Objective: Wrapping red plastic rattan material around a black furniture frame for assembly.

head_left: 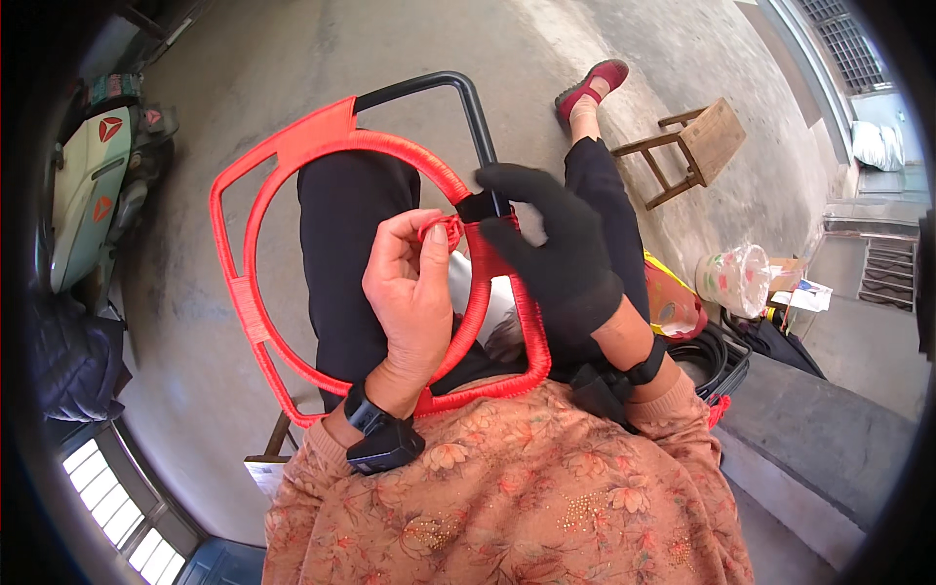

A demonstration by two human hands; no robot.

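Across my lap lies a metal frame [255, 310], a large ring inside a rounded outer loop, mostly wrapped in red cord. One corner of it is a bare black tube [468, 109]. My left hand [409, 283], bare, pinches a small bundle of red cord [444, 232] beside the joint where ring and tube meet. In a black glove, my right hand [561, 253] curves over that same joint from the right. Its thumb and forefinger are apart, crossing the tube, and a gap shows between them. The other gloved fingers are partly hidden.
A small wooden stool [710, 144] stands on the concrete floor ahead to the right. Beside my right leg are a red and yellow bag [673, 300], a plastic-lined bin [733, 278] and coiled black hose [697, 353]. A scooter [93, 195] is parked at far left.
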